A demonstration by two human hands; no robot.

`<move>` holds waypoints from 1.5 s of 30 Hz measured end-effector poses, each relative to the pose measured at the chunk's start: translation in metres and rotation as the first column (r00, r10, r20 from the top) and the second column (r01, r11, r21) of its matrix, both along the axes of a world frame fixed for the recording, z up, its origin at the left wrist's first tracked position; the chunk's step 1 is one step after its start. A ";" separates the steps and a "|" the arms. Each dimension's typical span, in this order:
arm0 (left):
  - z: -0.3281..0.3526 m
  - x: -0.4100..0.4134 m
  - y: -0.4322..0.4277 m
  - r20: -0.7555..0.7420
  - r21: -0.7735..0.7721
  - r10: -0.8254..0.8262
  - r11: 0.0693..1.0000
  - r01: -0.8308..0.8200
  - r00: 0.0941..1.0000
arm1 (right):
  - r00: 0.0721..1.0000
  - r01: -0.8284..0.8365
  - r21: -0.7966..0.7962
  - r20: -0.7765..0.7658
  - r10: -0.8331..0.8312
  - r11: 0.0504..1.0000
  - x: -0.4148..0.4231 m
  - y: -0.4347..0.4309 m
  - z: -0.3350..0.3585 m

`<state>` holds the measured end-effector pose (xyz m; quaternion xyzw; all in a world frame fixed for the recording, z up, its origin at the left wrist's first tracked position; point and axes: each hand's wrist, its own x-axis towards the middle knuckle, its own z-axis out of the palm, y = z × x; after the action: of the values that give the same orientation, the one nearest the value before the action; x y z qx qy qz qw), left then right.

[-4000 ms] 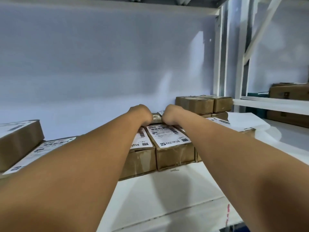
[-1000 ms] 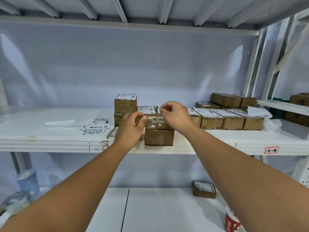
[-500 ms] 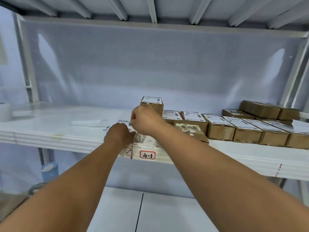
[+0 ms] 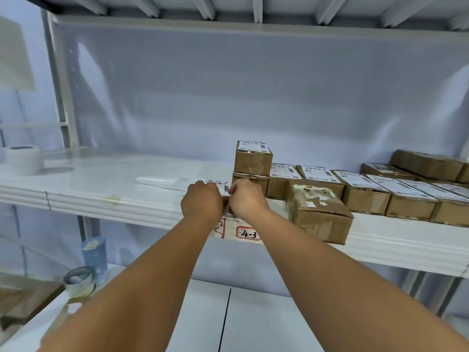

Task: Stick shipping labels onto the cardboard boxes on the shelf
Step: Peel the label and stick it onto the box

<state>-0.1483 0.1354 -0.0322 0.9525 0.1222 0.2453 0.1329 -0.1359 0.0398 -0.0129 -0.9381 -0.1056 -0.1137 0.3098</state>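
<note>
My left hand [image 4: 201,203] and my right hand [image 4: 247,199] meet at the shelf's front edge over a stack of shipping labels [image 4: 218,185]. Both hands have curled fingers on a label there; the fingertips are hidden behind the knuckles. An unlabelled cardboard box [image 4: 317,212] with torn tape scraps on top sits alone at the shelf edge, just right of my right hand. Behind it runs a row of labelled boxes [image 4: 365,191]. Two stacked labelled boxes [image 4: 252,158] stand behind my hands.
The white shelf [image 4: 101,189] carries a curled white backing sheet [image 4: 162,181] and a white roll [image 4: 22,158] at far left. A "4-3" tag [image 4: 248,233] marks the shelf front. Tape rolls [image 4: 78,278] and a blue cylinder [image 4: 94,257] sit on the lower surface.
Over the last second my hands let go of the unlabelled box, which now stands at the shelf edge, and moved left onto the label stack. The view shifted left.
</note>
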 end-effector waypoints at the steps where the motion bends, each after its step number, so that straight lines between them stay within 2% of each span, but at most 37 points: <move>1: 0.000 0.002 0.001 -0.012 -0.015 0.003 1.000 -0.003 1.000 | 1.000 -0.006 -0.028 0.015 0.007 1.000 0.001 -0.001 -0.003; 9: 0.002 0.000 -0.006 -0.001 0.093 0.023 0.995 -0.023 1.000 | 0.990 -0.001 -0.254 0.135 0.037 0.967 0.009 -0.003 -0.014; 16: -0.004 0.003 -0.005 0.171 0.085 0.071 0.993 -0.086 0.983 | 0.985 -0.062 -0.040 0.157 0.067 0.997 0.008 -0.009 -0.020; 18: -0.003 0.007 -0.001 0.219 0.024 0.056 0.998 -0.062 0.974 | 0.985 -0.069 -0.024 0.159 0.072 0.997 0.008 -0.010 -0.021; 21: 0.001 0.014 0.007 0.293 -0.067 -0.039 0.996 0.061 0.955 | 0.985 -0.065 -0.019 0.157 0.068 0.998 0.009 -0.009 -0.022; 25: 0.004 0.011 0.011 0.471 -0.169 -0.105 0.964 0.206 0.876 | 0.988 -0.066 0.008 0.137 0.064 0.998 0.008 -0.010 -0.021; 29: 0.000 -0.006 0.006 0.645 -0.268 -0.046 0.921 0.282 0.763 | 0.987 -0.075 0.080 0.150 0.063 0.994 0.002 -0.009 -0.019; 32: 0.000 -0.020 0.001 0.698 -0.415 0.043 0.838 0.355 0.715 | 0.981 -0.124 0.196 0.172 0.090 0.973 -0.005 -0.010 -0.015; 34: 0.002 -0.028 -0.004 0.702 -0.512 0.098 0.758 0.404 0.706 | 0.980 -0.163 0.367 0.170 0.106 0.916 -0.010 -0.011 -0.009; 35: 0.004 -0.032 -0.007 0.705 -0.543 0.118 0.725 0.424 0.700 | 0.982 -0.172 0.490 0.152 0.111 0.854 -0.015 -0.011 -0.005; 38: 0.011 -0.045 -0.016 0.728 -0.568 0.149 0.677 0.468 0.669 | 0.976 -0.176 0.803 0.067 0.207 0.570 -0.028 -0.011 0.006; 42: 0.021 -0.059 -0.032 0.770 -0.501 0.085 0.694 0.518 0.632 | 0.942 -0.124 0.937 0.008 0.335 0.325 -0.044 -0.017 0.022; 45: 0.025 -0.067 -0.046 0.798 -0.416 -0.004 0.720 0.556 0.603 | 0.935 -0.088 0.971 0.004 0.354 0.223 -0.052 -0.029 0.037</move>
<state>-0.2152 0.0896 -0.0069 0.6659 -0.0318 0.5334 0.5206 -0.1882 0.0104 0.0238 -0.5356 -0.1128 -0.0052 0.8369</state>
